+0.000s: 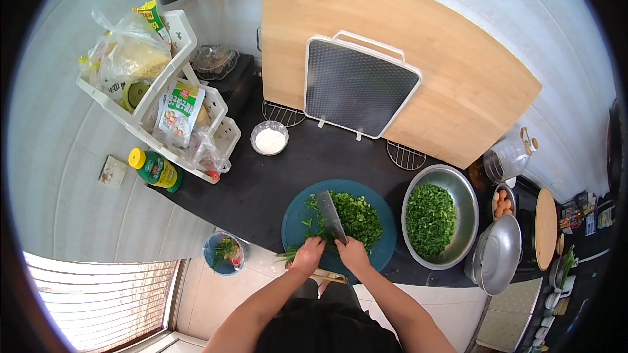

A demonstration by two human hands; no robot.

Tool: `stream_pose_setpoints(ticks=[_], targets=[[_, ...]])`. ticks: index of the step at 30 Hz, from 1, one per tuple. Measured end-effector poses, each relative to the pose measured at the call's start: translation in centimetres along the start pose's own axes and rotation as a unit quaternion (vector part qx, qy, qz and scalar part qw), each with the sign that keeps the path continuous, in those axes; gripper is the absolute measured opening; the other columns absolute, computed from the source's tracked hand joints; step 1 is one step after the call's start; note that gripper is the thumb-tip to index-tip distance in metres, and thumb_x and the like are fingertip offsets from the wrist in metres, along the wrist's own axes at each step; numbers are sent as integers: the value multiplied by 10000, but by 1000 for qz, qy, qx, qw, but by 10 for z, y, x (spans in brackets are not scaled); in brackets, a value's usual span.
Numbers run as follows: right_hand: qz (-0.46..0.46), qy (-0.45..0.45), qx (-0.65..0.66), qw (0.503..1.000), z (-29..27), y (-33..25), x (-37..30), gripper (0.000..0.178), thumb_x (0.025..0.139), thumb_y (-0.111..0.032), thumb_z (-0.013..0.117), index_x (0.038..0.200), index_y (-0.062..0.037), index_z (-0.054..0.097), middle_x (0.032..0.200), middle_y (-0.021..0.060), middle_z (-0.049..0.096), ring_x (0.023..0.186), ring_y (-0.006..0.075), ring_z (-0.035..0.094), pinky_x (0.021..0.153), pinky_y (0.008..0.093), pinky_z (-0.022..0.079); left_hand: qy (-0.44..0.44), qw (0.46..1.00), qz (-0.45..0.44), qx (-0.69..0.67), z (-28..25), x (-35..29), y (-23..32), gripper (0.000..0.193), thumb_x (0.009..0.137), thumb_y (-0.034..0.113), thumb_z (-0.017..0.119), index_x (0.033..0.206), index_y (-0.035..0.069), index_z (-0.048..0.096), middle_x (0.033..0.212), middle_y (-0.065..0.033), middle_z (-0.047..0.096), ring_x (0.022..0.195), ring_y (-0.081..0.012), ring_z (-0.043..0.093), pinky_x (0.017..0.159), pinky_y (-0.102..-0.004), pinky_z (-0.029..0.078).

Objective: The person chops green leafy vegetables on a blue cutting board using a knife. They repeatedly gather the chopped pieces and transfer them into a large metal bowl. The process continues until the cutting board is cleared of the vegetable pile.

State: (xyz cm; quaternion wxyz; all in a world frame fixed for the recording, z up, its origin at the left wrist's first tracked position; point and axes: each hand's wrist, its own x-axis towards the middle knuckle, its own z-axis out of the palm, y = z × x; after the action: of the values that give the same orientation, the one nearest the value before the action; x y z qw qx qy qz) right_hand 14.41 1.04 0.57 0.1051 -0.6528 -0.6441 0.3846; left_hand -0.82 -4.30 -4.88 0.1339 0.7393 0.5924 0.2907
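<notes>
A round teal cutting board (292, 216) lies at the counter's front edge. My right hand (353, 253) is closed round the handle of a cleaver (331, 216), whose wide blade points away from me over the board. Beside it, my left hand (307, 255) is closed on a bunch of long green stalks (286, 256), their ends sticking out to the left. Finely chopped greens (360, 222) are heaped right of the blade, with loose bits scattered on its left. The cleaver's handle is hidden in my fist.
Right of the board stands a steel bowl (470, 212) of chopped greens, then a steel colander (500, 255) and a bowl of eggs (502, 204). A small bowl of white powder (270, 138) sits farther back. Large boards (471, 85) lean on the wall. A bin (214, 265) stands below left.
</notes>
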Motion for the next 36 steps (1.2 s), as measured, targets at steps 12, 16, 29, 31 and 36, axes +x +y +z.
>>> stream_pose_setpoints(ticks=[12, 16, 29, 31, 36], targets=[[37, 48, 64, 996, -87, 8, -36, 319, 861, -323, 588, 844, -7, 626, 670, 216, 605, 680, 412, 605, 610, 445, 464, -78, 997, 30, -4, -46, 33, 31, 472, 652, 96, 684, 1110, 50, 582, 1128, -123, 493, 1114, -330, 428, 970, -443, 347], [47, 58, 81, 994, -85, 26, -45, 316, 858, -305, 600, 865, 10, 620, 613, 175, 579, 570, 312, 585, 551, 391, 446, -119, 972, 187, 76, -24, 36, 32, 309, 732, 125, 586, 1032, 53, 592, 1053, -104, 511, 1065, -295, 455, 950, -413, 358], [36, 69, 105, 991, -83, 62, -61, 318, 859, -291, 615, 867, 27, 609, 566, 116, 551, 489, 181, 540, 500, 333, 428, -89, 967, 227, 73, -15, 52, 63, 131, 726, 109, 559, 834, 51, 605, 959, -100, 556, 1020, -270, 488, 925, -392, 373], [51, 59, 127, 989, -83, 63, -58, 325, 847, -315, 612, 848, 10, 612, 625, 185, 581, 605, 331, 585, 555, 398, 450, -54, 977, 199, 44, -29, 55, 57, 113, 704, 83, 568, 809, 52, 595, 888, -98, 559, 954, -276, 509, 886, -403, 394], [60, 42, 119, 990, -83, 55, -51, 330, 849, -321, 607, 858, 10, 612, 627, 170, 585, 606, 319, 582, 549, 394, 446, -15, 993, 107, 47, -46, 49, 17, 102, 711, 38, 616, 813, 39, 626, 781, -68, 576, 820, -268, 548, 763, -415, 440]])
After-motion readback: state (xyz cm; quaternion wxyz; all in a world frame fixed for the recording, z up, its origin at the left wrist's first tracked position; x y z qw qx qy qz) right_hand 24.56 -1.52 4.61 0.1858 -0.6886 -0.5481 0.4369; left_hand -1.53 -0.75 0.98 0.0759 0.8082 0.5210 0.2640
